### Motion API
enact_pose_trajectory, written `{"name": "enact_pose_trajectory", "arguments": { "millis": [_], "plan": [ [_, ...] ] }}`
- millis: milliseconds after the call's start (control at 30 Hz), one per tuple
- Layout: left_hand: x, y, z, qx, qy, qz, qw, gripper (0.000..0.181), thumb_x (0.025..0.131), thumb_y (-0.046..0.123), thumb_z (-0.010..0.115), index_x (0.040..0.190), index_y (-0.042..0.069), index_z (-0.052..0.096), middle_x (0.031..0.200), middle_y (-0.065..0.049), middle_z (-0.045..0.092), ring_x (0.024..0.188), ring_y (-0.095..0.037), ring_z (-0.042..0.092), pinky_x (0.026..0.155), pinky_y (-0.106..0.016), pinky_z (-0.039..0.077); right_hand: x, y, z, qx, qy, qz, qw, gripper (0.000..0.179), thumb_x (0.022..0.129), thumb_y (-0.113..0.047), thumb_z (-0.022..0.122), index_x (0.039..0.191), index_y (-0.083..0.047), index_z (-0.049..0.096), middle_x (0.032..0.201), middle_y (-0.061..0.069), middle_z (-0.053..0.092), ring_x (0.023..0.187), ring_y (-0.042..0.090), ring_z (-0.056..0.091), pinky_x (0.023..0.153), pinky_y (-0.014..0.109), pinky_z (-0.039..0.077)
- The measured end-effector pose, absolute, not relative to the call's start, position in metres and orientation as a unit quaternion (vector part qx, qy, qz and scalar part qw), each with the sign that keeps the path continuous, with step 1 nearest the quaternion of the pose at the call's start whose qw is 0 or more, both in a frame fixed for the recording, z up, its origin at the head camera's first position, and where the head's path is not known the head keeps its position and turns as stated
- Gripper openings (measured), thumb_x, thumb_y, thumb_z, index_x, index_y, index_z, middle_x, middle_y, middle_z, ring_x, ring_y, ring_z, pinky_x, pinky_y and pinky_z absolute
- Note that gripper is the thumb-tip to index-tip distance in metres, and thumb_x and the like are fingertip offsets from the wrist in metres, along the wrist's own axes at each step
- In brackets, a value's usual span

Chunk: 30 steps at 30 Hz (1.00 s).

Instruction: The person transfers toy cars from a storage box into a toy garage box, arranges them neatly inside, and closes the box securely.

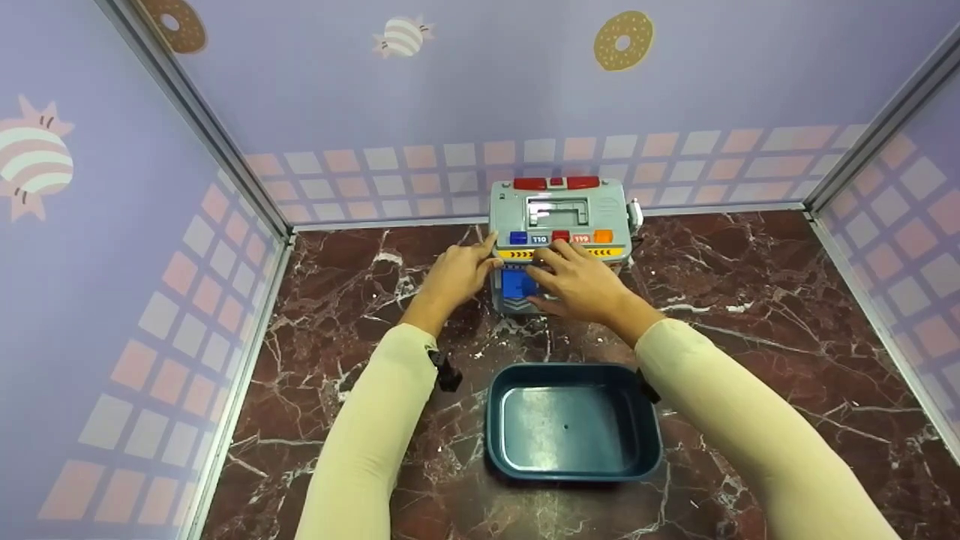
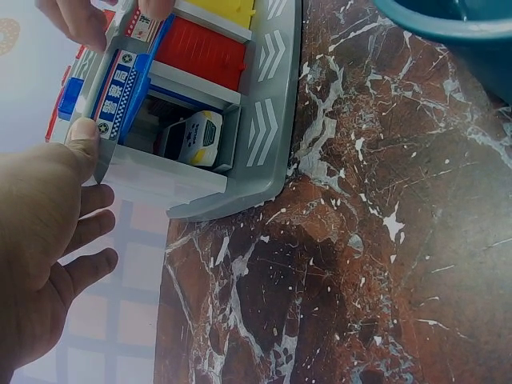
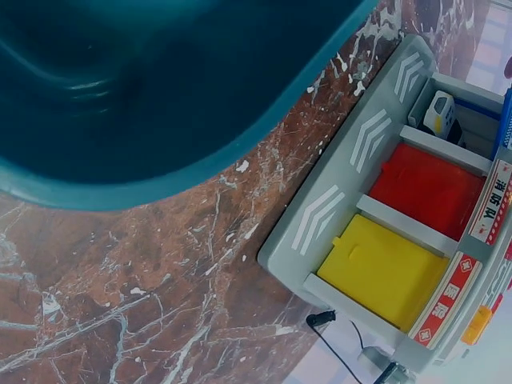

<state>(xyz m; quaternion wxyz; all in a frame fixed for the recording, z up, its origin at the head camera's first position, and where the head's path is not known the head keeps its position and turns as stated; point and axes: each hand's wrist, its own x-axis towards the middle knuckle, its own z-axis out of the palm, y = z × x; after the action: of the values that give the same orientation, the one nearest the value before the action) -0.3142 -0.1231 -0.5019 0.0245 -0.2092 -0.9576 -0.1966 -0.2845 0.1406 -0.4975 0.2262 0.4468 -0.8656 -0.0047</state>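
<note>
A grey toy garage (image 1: 559,196) stands against the back wall, with blue, red and yellow doors. The blue door (image 1: 514,284) is raised and sticks out at the front. My right hand (image 1: 581,285) pinches this door's right edge, thumb low and fingers above; only a sliver of it enters the right wrist view. At the garage's left front corner, my left hand (image 1: 452,276) touches with its thumb and index finger, the other fingers loose. Inside the opened bay sits a white toy car (image 2: 200,138). The red door (image 3: 428,190) and yellow door (image 3: 382,272) are down.
Between the forearms stands a dark teal basin (image 1: 574,474) on the brown marbled tabletop (image 1: 750,330). Patterned panels enclose the back and both sides. A black cord (image 3: 336,352) with a white toy part hangs at the garage's right side.
</note>
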Motion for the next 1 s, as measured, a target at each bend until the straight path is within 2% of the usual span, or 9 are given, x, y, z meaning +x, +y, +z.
{"name": "enact_pose_trajectory", "arguments": {
  "millis": [267, 567, 667, 900, 1000],
  "plan": [
    [-0.315, -0.123, -0.503, -0.205, -0.959, -0.194, 0.019, 0.061, 0.113, 0.046, 0.057, 0.168, 0.02, 0.05, 0.138, -0.024, 0.075, 0.124, -0.05, 0.074, 0.111, -0.06, 0.059, -0.286, 0.134, -0.495, 0.429, -0.877, -0.003, 0.214, 0.053, 0.102, -0.053, 0.076, 0.133, -0.01, 0.072, 0.129, 0.017, 0.069, 0.119, 0.043, 0.065, 0.107, 0.058, 0.061],
    [-0.314, -0.123, -0.502, -0.195, -0.957, -0.214, 0.007, 0.062, 0.113, 0.046, 0.058, 0.168, 0.021, 0.048, 0.154, -0.012, 0.067, 0.134, -0.045, 0.07, 0.118, -0.057, 0.056, -0.288, 0.129, -0.496, 0.416, -0.881, 0.003, 0.224, 0.057, 0.099, -0.051, 0.082, 0.136, -0.01, 0.071, 0.128, 0.016, 0.069, 0.119, 0.042, 0.065, 0.108, 0.056, 0.06],
    [-0.314, -0.123, -0.502, -0.192, -0.958, -0.213, 0.008, 0.061, 0.113, 0.046, 0.058, 0.168, 0.022, 0.048, 0.154, -0.012, 0.067, 0.133, -0.046, 0.071, 0.117, -0.057, 0.056, -0.288, 0.126, -0.495, 0.41, -0.886, 0.006, 0.217, 0.058, 0.1, -0.052, 0.08, 0.138, -0.01, 0.07, 0.129, 0.017, 0.068, 0.119, 0.041, 0.064, 0.107, 0.056, 0.06],
    [-0.314, -0.123, -0.503, -0.2, -0.96, -0.195, 0.022, 0.062, 0.113, 0.047, 0.058, 0.168, 0.022, 0.049, 0.141, -0.025, 0.073, 0.124, -0.052, 0.073, 0.11, -0.061, 0.059, -0.288, 0.122, -0.494, 0.397, -0.897, -0.004, 0.194, 0.06, 0.102, -0.055, 0.077, 0.143, -0.012, 0.067, 0.135, 0.017, 0.066, 0.123, 0.04, 0.063, 0.108, 0.058, 0.059],
    [-0.314, -0.123, -0.503, -0.198, -0.959, -0.201, 0.019, 0.061, 0.113, 0.047, 0.059, 0.168, 0.023, 0.049, 0.143, -0.023, 0.072, 0.126, -0.05, 0.073, 0.111, -0.06, 0.059, -0.289, 0.12, -0.494, 0.393, -0.899, -0.006, 0.191, 0.061, 0.102, -0.055, 0.076, 0.145, -0.012, 0.067, 0.137, 0.017, 0.066, 0.124, 0.04, 0.063, 0.111, 0.057, 0.058]
  ]
}}
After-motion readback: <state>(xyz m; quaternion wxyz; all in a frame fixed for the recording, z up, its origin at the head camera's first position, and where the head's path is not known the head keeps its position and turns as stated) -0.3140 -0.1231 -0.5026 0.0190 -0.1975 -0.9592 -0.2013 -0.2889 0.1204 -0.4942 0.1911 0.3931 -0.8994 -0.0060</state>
